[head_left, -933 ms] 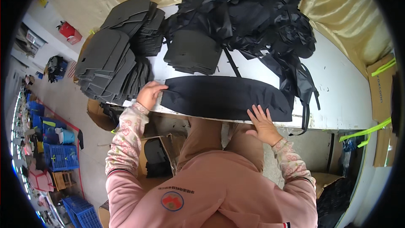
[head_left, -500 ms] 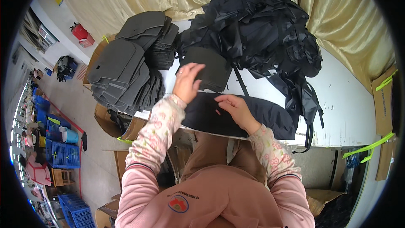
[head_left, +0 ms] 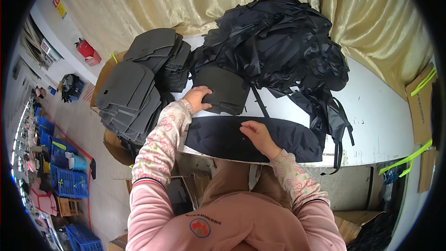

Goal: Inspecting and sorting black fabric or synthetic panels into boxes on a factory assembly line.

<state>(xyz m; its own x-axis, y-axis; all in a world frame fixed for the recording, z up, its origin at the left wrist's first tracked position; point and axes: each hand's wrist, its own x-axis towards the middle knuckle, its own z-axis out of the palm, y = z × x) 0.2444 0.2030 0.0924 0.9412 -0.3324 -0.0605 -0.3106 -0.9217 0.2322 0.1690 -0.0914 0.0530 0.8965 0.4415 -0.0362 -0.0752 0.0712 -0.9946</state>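
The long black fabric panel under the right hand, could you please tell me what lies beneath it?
The long black fabric panel lies flat on the white table, with the right hand pressing on top. Whether anything else lies under it cannot be seen; the cloth covers that.

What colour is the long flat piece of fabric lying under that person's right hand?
Black, plain with no pattern. The long fabric piece shows best in the head view, on the white table.

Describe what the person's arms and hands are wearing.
Both arms wear long pale pink sleeves printed with small red flower-like motifs, ending in ribbed cuffs at the wrists. The left hand and right hand are bare, without gloves. No rings or watch can be made out.
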